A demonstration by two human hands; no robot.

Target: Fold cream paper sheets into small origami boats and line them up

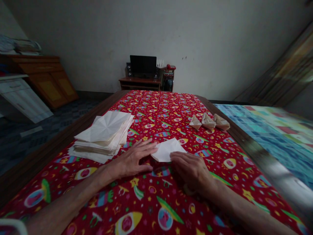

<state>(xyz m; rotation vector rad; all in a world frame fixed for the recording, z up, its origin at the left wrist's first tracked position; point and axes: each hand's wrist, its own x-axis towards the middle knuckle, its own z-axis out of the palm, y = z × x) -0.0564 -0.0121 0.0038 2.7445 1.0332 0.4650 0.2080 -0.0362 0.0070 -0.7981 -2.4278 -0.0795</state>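
At lower centre of the frame, a folded white paper square [168,150] lies on a red rocket-print bedspread [158,107], between the person's left grip [132,160] and right grip [190,169]. Both grips rest flat and open, each touching the paper's edge without clamping it. Left of them sits a stack of folded paper sheets [102,137]; toward the right, three small folded paper shapes [209,121] lie in a row.

red rocket-print bedspread [158,107], white paper sheet [167,150], off-white wall [212,49]
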